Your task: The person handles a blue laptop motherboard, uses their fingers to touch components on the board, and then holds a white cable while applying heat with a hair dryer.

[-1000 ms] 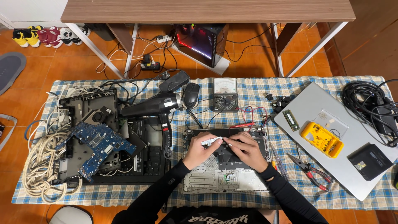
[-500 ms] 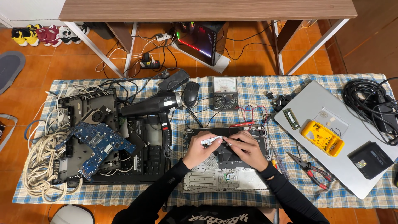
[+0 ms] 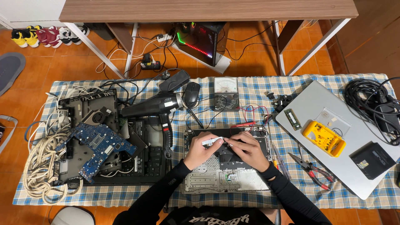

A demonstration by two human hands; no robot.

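An opened laptop base (image 3: pixel 225 179) lies on the checked cloth (image 3: pixel 258 89) straight in front of me, its inner metal plate showing. My left hand (image 3: pixel 199 150) holds a small white strip-like part (image 3: pixel 212 141) over the base's upper half. My right hand (image 3: pixel 248 149) rests beside it on the dark area of the base, its fingertips touching the same spot near the white part. Both forearms are in black sleeves.
A black hair dryer (image 3: pixel 156 106), a mouse (image 3: pixel 191 93) and an analogue meter (image 3: pixel 225 92) lie beyond the base. At left sit a blue circuit board (image 3: pixel 98 146), a dismantled laptop shell and coiled white cable (image 3: pixel 39 162). At right: pliers (image 3: pixel 312 170), closed silver laptop (image 3: pixel 329 125), yellow case (image 3: pixel 324 138), black cables.
My left hand has shifted the white part slightly; my right hand's fingers stay at the same spot. Nothing else has moved.
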